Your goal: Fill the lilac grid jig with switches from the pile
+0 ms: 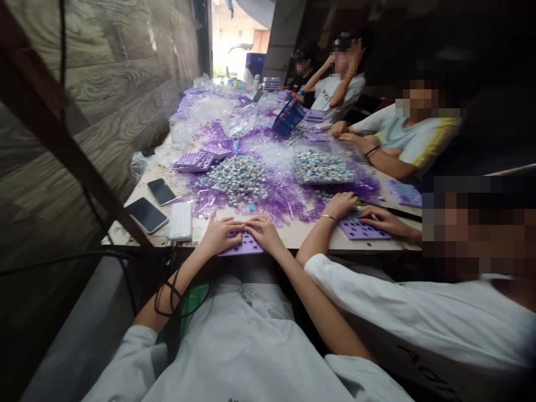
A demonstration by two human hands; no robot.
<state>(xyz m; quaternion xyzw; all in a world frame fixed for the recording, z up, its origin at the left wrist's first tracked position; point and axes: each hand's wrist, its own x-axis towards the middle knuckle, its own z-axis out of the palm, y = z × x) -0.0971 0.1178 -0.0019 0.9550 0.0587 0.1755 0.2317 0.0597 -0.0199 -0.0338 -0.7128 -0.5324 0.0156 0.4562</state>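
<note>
A purple tray with holes [248, 245] lies at the near edge of the table [301, 234], just in front of me. My left hand [220, 233] rests on the tray's left part, fingers curled toward its top edge. My right hand [264, 230] rests on the tray's right part, and the fingertips of both hands meet above the tray's middle. Whether a small piece sits between the fingertips I cannot make out. Beyond the tray lies a heap of small blue and white pieces [238, 177] on scattered purple plastic bits [288, 204].
Two phones [146, 214] [161, 191] and a white power bank [181, 221] lie at the table's left. Stacked purple trays [193, 161] stand behind. A person on my right works on another purple tray [360, 229]. More people sit further along. A wooden wall [96, 100] bounds the left.
</note>
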